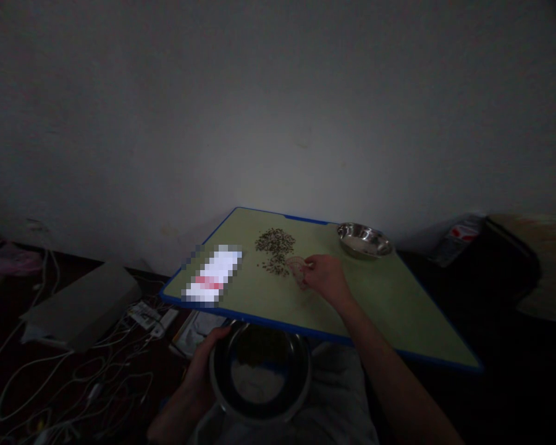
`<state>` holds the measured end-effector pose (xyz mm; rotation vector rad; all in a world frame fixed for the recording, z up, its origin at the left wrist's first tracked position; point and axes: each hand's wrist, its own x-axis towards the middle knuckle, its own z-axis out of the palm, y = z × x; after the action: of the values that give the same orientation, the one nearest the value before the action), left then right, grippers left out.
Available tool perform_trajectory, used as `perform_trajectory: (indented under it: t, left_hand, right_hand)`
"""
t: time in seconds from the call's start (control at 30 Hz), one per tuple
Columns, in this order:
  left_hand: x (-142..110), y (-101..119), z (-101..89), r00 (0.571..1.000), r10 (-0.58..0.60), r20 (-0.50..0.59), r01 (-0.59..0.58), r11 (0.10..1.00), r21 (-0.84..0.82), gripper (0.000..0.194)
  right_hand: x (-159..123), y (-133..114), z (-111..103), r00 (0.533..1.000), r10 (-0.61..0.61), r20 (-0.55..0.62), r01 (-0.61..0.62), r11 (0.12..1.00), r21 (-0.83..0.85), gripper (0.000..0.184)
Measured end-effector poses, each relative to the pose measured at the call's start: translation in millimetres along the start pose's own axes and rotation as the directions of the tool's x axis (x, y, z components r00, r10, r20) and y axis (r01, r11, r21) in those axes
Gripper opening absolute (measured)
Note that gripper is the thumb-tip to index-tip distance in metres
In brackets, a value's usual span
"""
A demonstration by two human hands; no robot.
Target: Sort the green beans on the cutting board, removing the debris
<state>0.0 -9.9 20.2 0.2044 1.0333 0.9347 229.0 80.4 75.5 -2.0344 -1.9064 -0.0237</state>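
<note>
My left hand (202,364) grips the rim of a dark metal bowl (260,377) held below the near edge of a green board with a blue rim (398,309). My right hand (325,279) rests on the board with its fingers pinched on a small pale piece (296,267), right beside a pile of small dark seeds (274,246). A shiny steel bowl (364,240) stands at the board's far right corner.
A blurred white and pink object (212,275) lies on the board's left side. White cables (74,377) and a grey box (81,306) lie on the dark floor at left. A plain wall rises behind. Dark items (500,259) sit at right.
</note>
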Motion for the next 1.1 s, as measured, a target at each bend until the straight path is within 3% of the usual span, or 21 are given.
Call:
perform_trajectory:
  t: [0.63,0.8,0.93,1.1]
  left_hand:
    - [4,-2,-5.0,1.000,0.027,0.001,-0.027,1.000,0.014,0.020]
    - [4,-2,-3.2,0.999,0.028,-0.030,-0.028,1.000,-0.003,0.017]
    - [3,-1,0.3,0.999,0.011,-0.032,-0.010,1.000,0.009,0.020]
    - [4,-3,-2.5,1.000,-0.016,0.006,0.016,1.000,-0.009,0.021]
  right_hand:
    - [18,7,6,0.990,0.106,0.093,-0.118,0.984,0.135,0.031]
    - [13,22,6,0.979,0.155,0.131,-0.183,0.954,0.236,0.033]
    - [12,40,0,0.978,0.198,0.060,-0.206,0.961,0.183,0.030]
    - [13,62,-4,0.939,0.302,0.163,-0.338,0.894,0.294,0.036]
